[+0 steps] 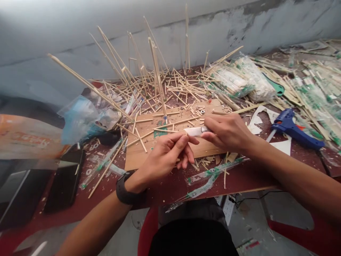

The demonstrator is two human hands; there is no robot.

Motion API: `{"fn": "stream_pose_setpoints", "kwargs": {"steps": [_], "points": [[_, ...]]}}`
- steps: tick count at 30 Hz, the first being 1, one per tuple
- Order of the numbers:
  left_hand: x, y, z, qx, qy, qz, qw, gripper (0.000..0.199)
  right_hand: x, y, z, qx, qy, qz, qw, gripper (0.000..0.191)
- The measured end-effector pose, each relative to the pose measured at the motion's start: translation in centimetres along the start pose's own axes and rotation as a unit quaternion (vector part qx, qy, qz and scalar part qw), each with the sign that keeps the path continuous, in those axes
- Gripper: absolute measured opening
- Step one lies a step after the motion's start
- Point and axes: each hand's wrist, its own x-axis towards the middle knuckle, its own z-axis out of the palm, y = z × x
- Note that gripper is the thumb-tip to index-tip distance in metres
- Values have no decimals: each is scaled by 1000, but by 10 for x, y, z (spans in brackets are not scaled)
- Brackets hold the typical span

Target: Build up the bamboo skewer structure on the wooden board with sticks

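My right hand (226,133) is closed around a small knife (194,132), its pale flat blade pointing left. The blade's tip reaches the fingertips of my left hand (173,149), whose thumb presses on the index finger. Whatever sits in that pinch is too small to make out. Both hands are over the front part of a wooden board (138,156). Thin bamboo sticks (141,138), some crossing each other, lie on the board just left of my hands. A tall upright of sticks (157,78) rises behind them.
A blue glue gun (295,129) lies at the right beside torn white paper (262,115). Bagged sticks (253,80) and a green-handled tool (274,85) are behind it. Cut sticks pile up at the back. Left are a phone (65,181) and a blue plastic bag (80,119).
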Motion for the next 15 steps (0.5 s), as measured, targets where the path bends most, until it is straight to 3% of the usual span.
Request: {"fn": "stream_pose_setpoints", "kwargs": {"steps": [8, 15], "points": [[-2, 0, 1, 66, -9, 32, 997, 40, -6, 0, 3, 24, -2, -31, 999, 63], [0, 1, 0, -16, -21, -27, 999, 35, -2, 5, 4, -57, 1, -2, 998, 76]]}}
